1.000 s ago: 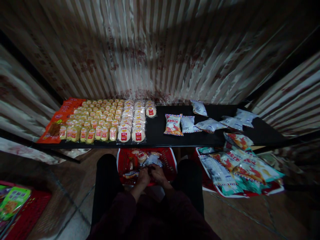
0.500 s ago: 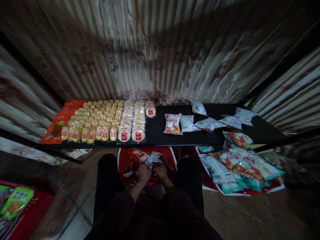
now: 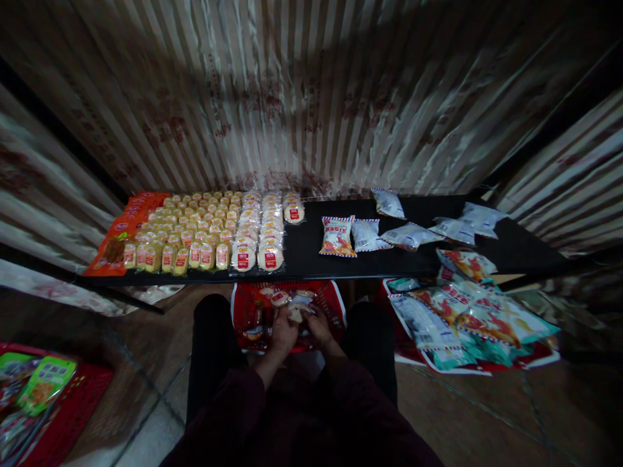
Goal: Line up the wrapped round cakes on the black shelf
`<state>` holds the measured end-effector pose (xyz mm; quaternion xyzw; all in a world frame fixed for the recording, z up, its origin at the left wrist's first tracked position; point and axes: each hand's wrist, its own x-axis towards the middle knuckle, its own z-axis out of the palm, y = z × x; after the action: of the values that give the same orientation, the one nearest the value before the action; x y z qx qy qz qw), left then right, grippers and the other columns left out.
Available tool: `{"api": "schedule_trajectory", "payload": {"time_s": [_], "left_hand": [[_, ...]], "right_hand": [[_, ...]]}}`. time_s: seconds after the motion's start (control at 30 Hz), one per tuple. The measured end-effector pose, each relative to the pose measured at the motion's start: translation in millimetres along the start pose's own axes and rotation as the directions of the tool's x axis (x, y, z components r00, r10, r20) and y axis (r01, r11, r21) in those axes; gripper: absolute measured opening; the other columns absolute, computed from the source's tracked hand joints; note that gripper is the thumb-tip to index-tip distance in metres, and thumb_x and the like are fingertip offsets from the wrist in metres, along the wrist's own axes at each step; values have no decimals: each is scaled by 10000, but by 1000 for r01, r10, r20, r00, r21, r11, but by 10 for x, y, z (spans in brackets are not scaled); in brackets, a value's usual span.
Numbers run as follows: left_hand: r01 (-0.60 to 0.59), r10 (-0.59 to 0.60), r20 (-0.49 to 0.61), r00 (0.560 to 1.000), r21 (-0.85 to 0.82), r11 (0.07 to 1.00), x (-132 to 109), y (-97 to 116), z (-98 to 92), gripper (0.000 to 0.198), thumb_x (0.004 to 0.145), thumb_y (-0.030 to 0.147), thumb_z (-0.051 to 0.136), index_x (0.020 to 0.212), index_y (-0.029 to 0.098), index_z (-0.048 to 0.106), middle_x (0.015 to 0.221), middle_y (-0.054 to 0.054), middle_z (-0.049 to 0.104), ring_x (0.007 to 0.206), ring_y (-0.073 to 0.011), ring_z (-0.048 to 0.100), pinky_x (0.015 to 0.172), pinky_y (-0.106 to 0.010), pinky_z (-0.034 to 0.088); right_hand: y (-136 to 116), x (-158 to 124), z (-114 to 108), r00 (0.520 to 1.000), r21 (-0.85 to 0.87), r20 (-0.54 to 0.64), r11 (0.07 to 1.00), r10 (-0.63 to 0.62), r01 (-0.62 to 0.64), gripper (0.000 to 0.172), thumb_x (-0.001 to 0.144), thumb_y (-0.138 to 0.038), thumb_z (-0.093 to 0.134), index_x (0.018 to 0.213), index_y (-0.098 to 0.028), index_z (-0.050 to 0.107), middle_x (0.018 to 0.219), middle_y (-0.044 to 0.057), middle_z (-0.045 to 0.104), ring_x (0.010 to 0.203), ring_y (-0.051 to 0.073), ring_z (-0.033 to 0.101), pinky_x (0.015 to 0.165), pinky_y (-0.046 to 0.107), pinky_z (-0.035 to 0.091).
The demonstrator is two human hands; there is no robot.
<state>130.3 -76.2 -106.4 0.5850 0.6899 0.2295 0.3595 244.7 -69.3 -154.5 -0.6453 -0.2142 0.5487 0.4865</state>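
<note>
My left hand (image 3: 285, 331) and my right hand (image 3: 318, 325) are over the red basket (image 3: 335, 301) between my knees. A pale, round wrapped cracker (image 3: 295, 314) is between their closed fingers; its underside is hidden. Another round cracker with a red label (image 3: 279, 298) lies in the basket just beyond my left hand, among clear wrappers and packets too dim to make out. On the black shelf (image 3: 306, 256) above, the same round crackers (image 3: 270, 257) lie overlapped in two columns, with a shorter third begun by a cracker (image 3: 294, 211) at the back.
Rows of small yellow wrapped cakes (image 3: 207, 255) and an orange bag (image 3: 124, 227) fill the shelf's left. Snack bags (image 3: 338, 237) lie scattered to the right. A heaped basket of snack bags (image 3: 467, 318) stands right of my knee; another red basket (image 3: 82, 402) is at lower left.
My hands have lifted slightly and parted a little, and the pale round cracker now shows between them. The whole view has shifted a little with my head.
</note>
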Motion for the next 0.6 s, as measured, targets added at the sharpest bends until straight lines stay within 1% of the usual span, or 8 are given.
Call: {"api": "schedule_trajectory", "payload": {"time_s": [0.03, 0.07, 0.13, 0.2, 0.37, 0.5, 0.6], "left_hand": [[8, -9, -34, 999, -39, 999, 11, -28, 15, 313, 725, 43, 529, 1017, 142, 585, 1105, -103, 618, 1050, -188, 592, 943, -291, 447], [15, -19, -48, 999, -69, 998, 21, -52, 26, 365, 716, 33, 527, 1060, 147, 575, 1136, -97, 610, 1076, -186, 584, 954, -288, 443], [21, -28, -67, 997, -104, 994, 34, -83, 37, 436, 704, 17, 527, 1112, 165, 565, 1179, -84, 598, 1104, -180, 576, 971, -278, 438], [8, -18, -77, 997, -128, 992, 39, -93, 28, 484, 697, -7, 510, 1143, 175, 559, 1205, -83, 594, 1109, -176, 577, 958, -266, 448], [23, -37, -72, 997, -195, 980, 44, -99, -3, 492, 692, -25, 510, 1141, 171, 564, 1195, -87, 621, 1107, -178, 586, 946, -278, 465], [47, -72, -86, 994, -263, 964, 78, -150, 33, 508, 673, -29, 538, 1126, 196, 582, 1189, -74, 634, 1095, -187, 598, 947, -315, 475], [81, -119, -86, 989, -359, 930, 117, -169, 69, 556, 654, -47, 540, 1147, 207, 574, 1152, -63, 655, 1045, -171, 623, 919, -296, 490]], "right_hand": [[-5, -9, 12, 998, 54, -34, 997, 55, -53, 511, 552, -349, 698, 1030, -196, 600, 666, 1, 689, 659, 214, 662, 625, 321, 521], [-14, -21, 25, 995, 97, -53, 992, 86, -80, 538, 539, -322, 707, 1048, -197, 588, 673, -6, 691, 655, 205, 662, 628, 313, 521], [-40, -50, 46, 993, 138, -41, 985, 115, -109, 556, 520, -284, 726, 1050, -196, 584, 713, -3, 704, 662, 195, 664, 629, 303, 522], [-67, -77, 57, 993, 152, -21, 982, 116, -112, 546, 525, -270, 728, 1049, -190, 596, 740, 8, 714, 671, 195, 669, 626, 302, 523], [-115, -108, 44, 993, 146, 49, 982, 111, -117, 524, 560, -253, 704, 1073, -192, 615, 767, 22, 727, 664, 195, 668, 581, 292, 515], [-130, -103, 31, 990, 150, 41, 979, 135, -140, 535, 586, -230, 684, 1115, -212, 605, 796, 23, 731, 683, 198, 673, 590, 296, 524], [-134, -106, 28, 991, 116, 37, 984, 129, -132, 529, 590, -243, 686, 1113, -208, 612, 767, 14, 723, 662, 185, 663, 607, 295, 524]]}}
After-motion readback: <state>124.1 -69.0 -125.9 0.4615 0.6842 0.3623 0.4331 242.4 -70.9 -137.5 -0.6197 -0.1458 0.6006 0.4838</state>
